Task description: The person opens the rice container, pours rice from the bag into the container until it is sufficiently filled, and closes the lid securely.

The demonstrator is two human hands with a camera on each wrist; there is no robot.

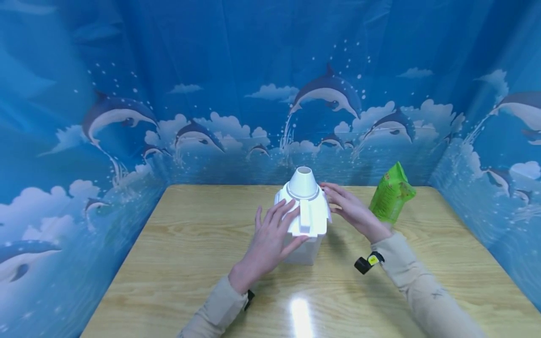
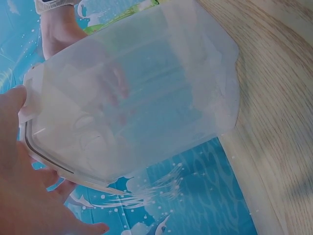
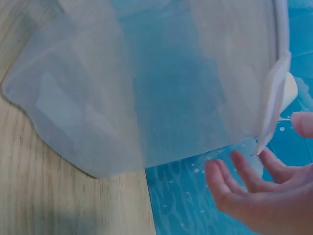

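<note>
A translucent plastic storage container [image 1: 301, 251] stands upright on the table, topped by a white lid [image 1: 315, 220] with a raised bar. On the lid sits a white cone-shaped cap [image 1: 303, 183] with a round opening. My left hand [image 1: 270, 237] lies across the lid's left and front, fingers spread, the thumb at the front edge. In the left wrist view this thumb presses a white side clip [image 2: 32, 95]. My right hand [image 1: 351, 209] is at the lid's right side, fingers loosely bent. The right wrist view shows its fingertips right below a flared white clip [image 3: 272, 105].
A green bag [image 1: 390, 195] stands at the back right of the wooden table [image 1: 190, 263], behind my right forearm. Blue curtains [image 1: 236, 70] printed with dolphins enclose the back and sides.
</note>
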